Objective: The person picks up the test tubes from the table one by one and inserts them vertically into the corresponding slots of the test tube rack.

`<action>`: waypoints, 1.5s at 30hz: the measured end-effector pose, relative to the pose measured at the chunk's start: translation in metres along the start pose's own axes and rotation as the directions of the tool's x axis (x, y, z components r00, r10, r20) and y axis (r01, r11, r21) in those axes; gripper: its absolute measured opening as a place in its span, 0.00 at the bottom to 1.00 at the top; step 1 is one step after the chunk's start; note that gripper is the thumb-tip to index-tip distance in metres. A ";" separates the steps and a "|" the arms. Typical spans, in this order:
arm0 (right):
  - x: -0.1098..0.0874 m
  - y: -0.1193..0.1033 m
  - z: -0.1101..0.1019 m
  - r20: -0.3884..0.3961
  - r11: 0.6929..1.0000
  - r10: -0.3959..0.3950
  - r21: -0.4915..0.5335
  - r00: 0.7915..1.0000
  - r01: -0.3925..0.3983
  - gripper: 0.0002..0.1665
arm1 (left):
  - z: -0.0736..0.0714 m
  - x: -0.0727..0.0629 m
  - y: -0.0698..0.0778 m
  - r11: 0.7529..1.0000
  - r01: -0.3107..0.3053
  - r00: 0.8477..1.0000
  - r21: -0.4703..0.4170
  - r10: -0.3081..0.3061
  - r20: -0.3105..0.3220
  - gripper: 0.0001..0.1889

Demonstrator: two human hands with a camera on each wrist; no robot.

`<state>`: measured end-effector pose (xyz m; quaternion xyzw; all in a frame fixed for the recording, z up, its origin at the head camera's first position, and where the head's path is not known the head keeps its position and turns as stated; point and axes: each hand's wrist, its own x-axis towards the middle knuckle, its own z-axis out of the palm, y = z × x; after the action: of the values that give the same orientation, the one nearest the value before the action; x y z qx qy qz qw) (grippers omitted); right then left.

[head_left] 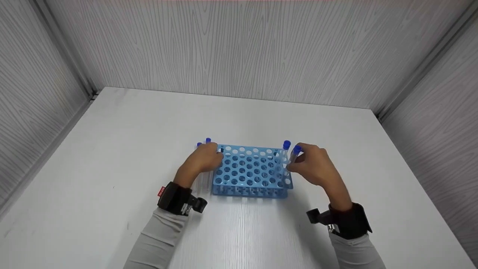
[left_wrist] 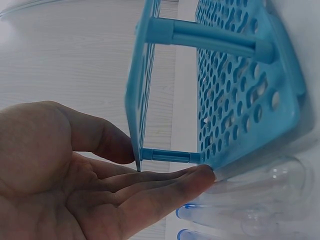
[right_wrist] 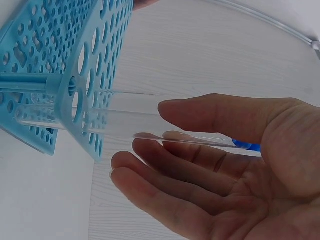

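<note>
A light blue test tube rack (head_left: pixel 251 186) stands on the table, with rows of round holes. My left hand (head_left: pixel 203 157) grips its left end, thumb (left_wrist: pixel 120 145) at the top plate's edge and fingers along the end. My right hand (head_left: pixel 316 164) pinches a clear test tube (head_left: pixel 294 157) with a blue cap between thumb and fingers at the rack's right end. In the right wrist view, clear tube glass (right_wrist: pixel 130 107) passes through the top plate, a rounded end showing between the plates. Another blue-capped test tube (head_left: pixel 286 145) stands close beside the held one.
More blue-capped test tubes (left_wrist: pixel 225 215) lie on the table along the rack's left side, partly hidden by my left hand in the head view. The white table (head_left: pixel 239 123) meets a grey wood-grain panel (head_left: pixel 239 48) at the back, with side panels left and right.
</note>
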<state>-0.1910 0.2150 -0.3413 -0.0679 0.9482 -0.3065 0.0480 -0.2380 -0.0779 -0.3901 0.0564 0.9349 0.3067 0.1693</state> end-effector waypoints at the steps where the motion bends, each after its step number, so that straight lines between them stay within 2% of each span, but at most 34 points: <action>1: 0.000 0.000 0.000 -0.001 1.000 0.001 -0.001 1.000 -0.001 0.22 | 0.000 0.000 0.000 1.000 0.000 1.000 0.000 0.000 -0.001 0.25; 7: 0.000 0.000 0.000 0.003 1.000 0.008 0.005 1.000 -0.008 0.22 | 0.000 0.000 0.000 1.000 -0.017 1.000 -0.001 0.017 -0.005 0.24; 17: 0.000 0.001 0.000 0.009 1.000 0.001 0.003 1.000 -0.001 0.23 | 0.000 -0.001 0.001 1.000 -0.009 1.000 0.005 0.009 -0.007 0.24; 25: 0.000 0.004 -0.001 0.008 1.000 -0.019 0.012 1.000 0.019 0.17 | 0.000 -0.002 0.001 1.000 -0.018 1.000 0.007 0.018 -0.003 0.23; 34: -0.002 0.004 -0.003 0.029 1.000 -0.022 -0.005 0.999 0.023 0.15 | 0.000 -0.003 0.002 1.000 -0.003 1.000 -0.009 0.003 -0.004 0.22; 40: 0.001 0.010 -0.006 0.038 0.999 -0.042 -0.013 0.998 0.042 0.15 | 0.000 -0.002 0.001 1.000 -0.007 1.000 -0.024 0.007 -0.005 0.21; 45: 0.004 0.016 -0.008 0.017 0.999 -0.018 -0.027 1.000 0.019 0.16 | 0.000 -0.002 0.001 1.000 -0.003 1.000 -0.018 0.003 -0.003 0.21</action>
<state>-0.1980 0.2314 -0.3449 -0.0799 0.9512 -0.2936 0.0521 -0.2364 -0.0777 -0.3893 0.0559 0.9323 0.3153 0.1681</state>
